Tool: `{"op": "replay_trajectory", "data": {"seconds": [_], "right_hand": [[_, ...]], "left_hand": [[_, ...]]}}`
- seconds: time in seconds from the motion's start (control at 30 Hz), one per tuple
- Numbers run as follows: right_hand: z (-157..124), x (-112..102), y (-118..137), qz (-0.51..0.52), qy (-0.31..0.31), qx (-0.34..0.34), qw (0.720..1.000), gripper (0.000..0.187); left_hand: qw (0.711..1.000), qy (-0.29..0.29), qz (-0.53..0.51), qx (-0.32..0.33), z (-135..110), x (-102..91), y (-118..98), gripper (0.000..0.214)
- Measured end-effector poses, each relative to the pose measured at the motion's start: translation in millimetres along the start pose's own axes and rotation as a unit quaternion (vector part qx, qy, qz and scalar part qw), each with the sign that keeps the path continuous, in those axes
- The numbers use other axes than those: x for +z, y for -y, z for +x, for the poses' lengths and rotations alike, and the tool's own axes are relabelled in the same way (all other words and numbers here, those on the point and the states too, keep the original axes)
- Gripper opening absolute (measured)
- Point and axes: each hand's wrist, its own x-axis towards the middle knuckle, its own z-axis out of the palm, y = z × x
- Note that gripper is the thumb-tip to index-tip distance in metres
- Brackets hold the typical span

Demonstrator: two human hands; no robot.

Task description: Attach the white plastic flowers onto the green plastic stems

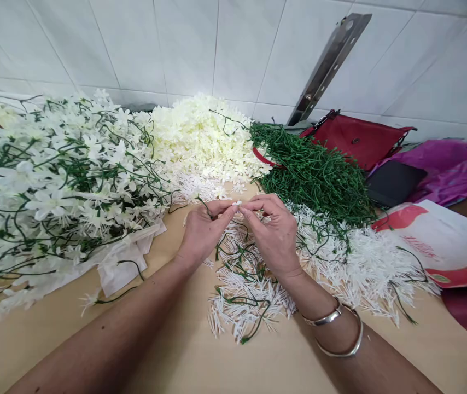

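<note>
My left hand [203, 227] and my right hand [272, 232] meet at the middle of the table, thumbs and forefingers pinched together. Between the fingertips is a small white flower piece [238, 203], mostly covered by the fingers. A thin green stem [204, 206] shows by my left fingers; whether they grip it I cannot tell. Under and beside my right hand lie white stamen pieces [254, 290] mixed with loose green stems. Just beyond the hands is a heap of cream-white artificial petals [204, 137].
A large pile of assembled white artificial flowers [73, 169] covers the left side. Green plastic stems [311, 175] are heaped at the right, near a red bag [354, 139], a dark flat item [396, 182] and a red-and-white packet [447, 241]. A tiled wall [184, 44] stands behind.
</note>
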Motion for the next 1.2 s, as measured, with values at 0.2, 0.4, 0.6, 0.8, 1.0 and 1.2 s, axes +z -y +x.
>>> {"op": "replay_trajectory", "data": {"seconds": [0.2,0.4,0.6,0.8,1.0,1.2], "right_hand": [[1,-1,0,0.026,0.006,0.028,0.999,0.008],[4,-6,1,0.018,0.019,0.046,0.999,0.007],[4,-7,6,-0.012,0.02,0.035,0.999,0.008],[10,-9,0,0.051,0.039,0.117,0.991,0.017],[18,-15,-15,0.177,0.122,0.218,0.952,0.027],[21,-18,-17,0.209,0.133,0.174,0.953,0.018]], "left_hand": [[0.999,-0.007,-0.033,-0.006,-2,4.5,-2,0.02],[0.999,0.002,-0.046,-0.013,-1,6.1,5,0.021],[0.999,0.006,0.044,0.021,-3,3.0,8,0.02],[0.992,0.017,0.119,0.046,-7,0.2,1,0.019],[0.979,0.031,0.162,0.124,-10,-1.6,-4,0.016],[0.983,0.031,0.13,0.124,-10,0.5,-6,0.01]]}}
